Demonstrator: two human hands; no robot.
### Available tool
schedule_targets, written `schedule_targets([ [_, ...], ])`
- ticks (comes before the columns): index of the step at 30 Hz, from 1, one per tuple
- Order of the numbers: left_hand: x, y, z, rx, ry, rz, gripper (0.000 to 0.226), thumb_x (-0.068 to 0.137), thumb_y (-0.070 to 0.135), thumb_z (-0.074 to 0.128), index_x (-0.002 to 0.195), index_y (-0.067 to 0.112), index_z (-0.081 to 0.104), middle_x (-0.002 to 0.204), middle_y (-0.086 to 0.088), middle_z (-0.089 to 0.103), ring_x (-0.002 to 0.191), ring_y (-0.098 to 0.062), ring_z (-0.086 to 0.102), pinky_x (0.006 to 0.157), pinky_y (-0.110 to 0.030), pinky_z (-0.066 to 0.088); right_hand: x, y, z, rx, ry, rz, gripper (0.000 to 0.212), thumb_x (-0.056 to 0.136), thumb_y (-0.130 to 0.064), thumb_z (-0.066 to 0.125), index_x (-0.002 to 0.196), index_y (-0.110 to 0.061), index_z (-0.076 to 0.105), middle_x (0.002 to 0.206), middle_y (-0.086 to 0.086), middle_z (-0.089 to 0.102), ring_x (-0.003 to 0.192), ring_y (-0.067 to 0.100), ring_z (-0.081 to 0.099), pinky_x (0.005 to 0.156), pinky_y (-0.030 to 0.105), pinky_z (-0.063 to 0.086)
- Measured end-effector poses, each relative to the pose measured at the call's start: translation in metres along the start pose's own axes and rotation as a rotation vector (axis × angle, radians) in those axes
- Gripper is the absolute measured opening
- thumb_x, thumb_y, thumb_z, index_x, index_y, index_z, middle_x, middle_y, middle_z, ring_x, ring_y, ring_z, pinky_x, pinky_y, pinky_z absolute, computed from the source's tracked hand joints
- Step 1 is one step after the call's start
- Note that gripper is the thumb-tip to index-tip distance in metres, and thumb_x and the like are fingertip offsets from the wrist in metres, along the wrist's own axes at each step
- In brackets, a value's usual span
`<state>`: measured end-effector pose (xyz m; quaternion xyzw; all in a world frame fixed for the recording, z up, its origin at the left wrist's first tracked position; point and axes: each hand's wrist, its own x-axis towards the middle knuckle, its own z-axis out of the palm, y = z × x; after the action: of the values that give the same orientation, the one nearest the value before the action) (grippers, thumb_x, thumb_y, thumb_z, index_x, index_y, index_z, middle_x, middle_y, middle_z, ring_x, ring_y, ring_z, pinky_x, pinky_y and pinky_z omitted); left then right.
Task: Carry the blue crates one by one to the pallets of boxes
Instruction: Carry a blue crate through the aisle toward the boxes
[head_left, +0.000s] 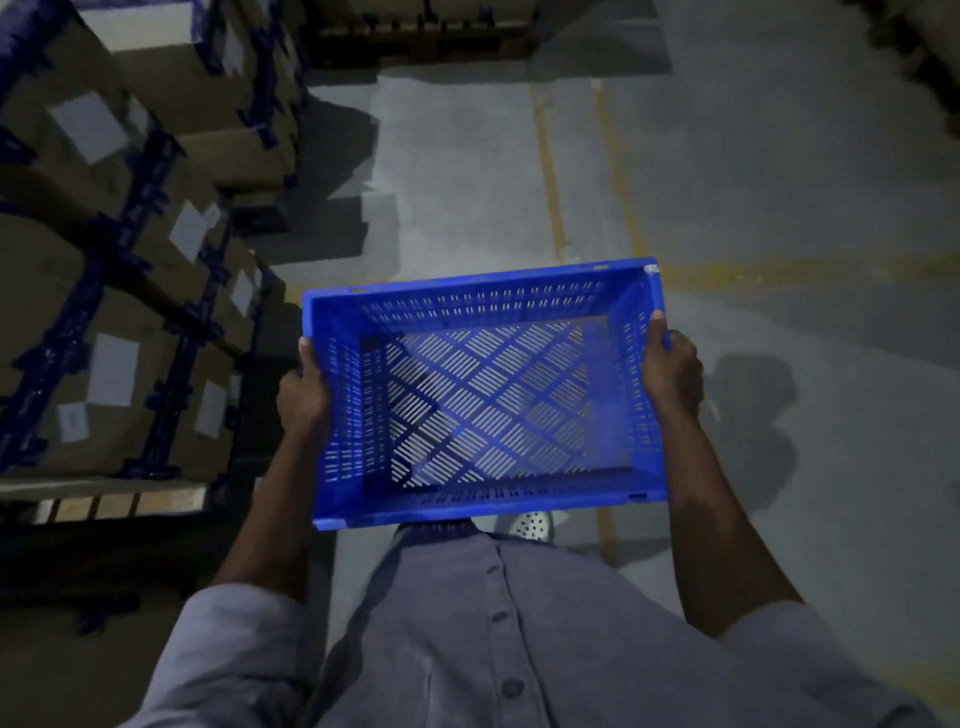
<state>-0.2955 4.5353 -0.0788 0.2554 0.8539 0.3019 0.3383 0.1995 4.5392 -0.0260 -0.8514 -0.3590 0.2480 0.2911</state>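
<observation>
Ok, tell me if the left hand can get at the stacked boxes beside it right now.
Probably not yet. The left hand grips one side of the blue crate, the right hand the other, so it isn't free. The boxes stand close on that side with nothing between.

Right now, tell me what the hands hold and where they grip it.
An empty blue crate: left hand grips its left rim, right hand its right rim.

We hold the crate (483, 395) before us, left hand (304, 393) and right hand (670, 371) at its ends; stacked cartons (130, 260) on a pallet (119, 501) stand left, perhaps another pallet (415, 36) ahead.
</observation>
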Motion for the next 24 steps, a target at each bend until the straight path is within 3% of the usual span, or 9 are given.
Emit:
schedule_targets([
  [5,0.029,0.081,0.044,-0.063,0.048,-0.054,0.134,0.083,0.113,0.026,0.134,-0.002,0.073,0.128,-0.028,0.074,0.112,-0.047,0.073,0.085,-0.053,0.054,0.115,-0.064,0.026,-0.009,-0.026,-0.061,0.083,0.101,-0.089,0.024,0.104,-0.019,0.067,0.106,0.015,0.070,0.097,0.041,0.065,0.079,0.045,0.048],
  [10,0.095,0.119,0.090,-0.156,0.125,-0.134,0.136,0.079,0.116,0.029,0.129,-0.003,0.074,0.124,-0.028,0.076,0.108,-0.047,0.076,0.078,-0.048,0.054,0.226,-0.135,0.089,-0.057,-0.128,-0.131,0.082,0.102,-0.088,0.025,0.102,-0.016,0.065,0.105,0.015,0.068,0.098,0.041,0.064,0.078,0.044,0.045],
  [14,0.142,0.155,0.114,-0.186,0.176,-0.209,0.131,0.081,0.114,0.027,0.128,0.002,0.076,0.123,-0.022,0.076,0.104,-0.042,0.075,0.084,-0.047,0.057,0.300,-0.209,0.141,-0.097,-0.225,-0.206,0.075,0.106,-0.081,0.030,0.104,-0.015,0.066,0.106,0.015,0.065,0.098,0.038,0.063,0.079,0.041,0.040],
  [20,0.201,0.190,0.132,-0.248,0.293,-0.312,0.128,0.075,0.119,0.026,0.102,0.005,0.079,0.105,-0.022,0.080,0.095,-0.044,0.078,0.095,-0.064,0.065,0.390,-0.325,0.196,-0.131,-0.346,-0.346,0.074,0.106,-0.083,0.029,0.101,-0.018,0.063,0.103,0.012,0.062,0.096,0.035,0.057,0.080,0.043,0.041],
  [24,0.188,0.228,0.156,-0.281,0.389,-0.409,0.124,0.079,0.116,0.023,0.100,0.007,0.078,0.102,-0.020,0.077,0.092,-0.041,0.075,0.089,-0.056,0.064,0.446,-0.388,0.243,-0.172,-0.459,-0.432,0.075,0.106,-0.083,0.029,0.105,-0.017,0.065,0.100,0.010,0.060,0.092,0.033,0.054,0.080,0.044,0.042],
])
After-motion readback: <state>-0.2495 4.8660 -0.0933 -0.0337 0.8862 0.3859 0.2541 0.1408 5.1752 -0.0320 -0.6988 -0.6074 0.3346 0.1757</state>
